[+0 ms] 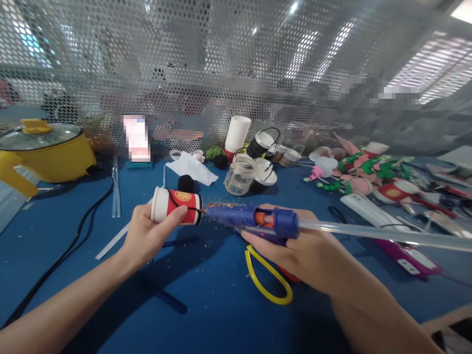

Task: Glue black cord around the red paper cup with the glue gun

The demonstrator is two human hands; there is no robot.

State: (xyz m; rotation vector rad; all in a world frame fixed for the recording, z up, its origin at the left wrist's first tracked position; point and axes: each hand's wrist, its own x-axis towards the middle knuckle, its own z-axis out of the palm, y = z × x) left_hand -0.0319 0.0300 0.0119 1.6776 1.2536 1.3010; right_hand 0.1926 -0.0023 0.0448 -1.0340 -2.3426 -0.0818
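My left hand (149, 231) is closed around a red and white paper cup (160, 204) lying on its side in the air, its rim to the left. The thumb presses a black cord against the cup's red side. My right hand (298, 250) grips a blue glue gun (236, 216), with a long clear glue stick (368, 233) sticking out of its back. The gun's nozzle points left and meets or nearly meets the cup's base end, near the cord. Below the gun lies a yellow loop handle (269, 290). A black pompom (186, 184) sits behind the cup.
A yellow electric pot (55, 157) stands at the left, its black cable running forward. Behind are a phone (137, 138), white tissue (191, 168), glass jar (239, 176) and stacked cups (238, 135). Craft flowers, a white power strip (376, 211) and tools crowd the right.
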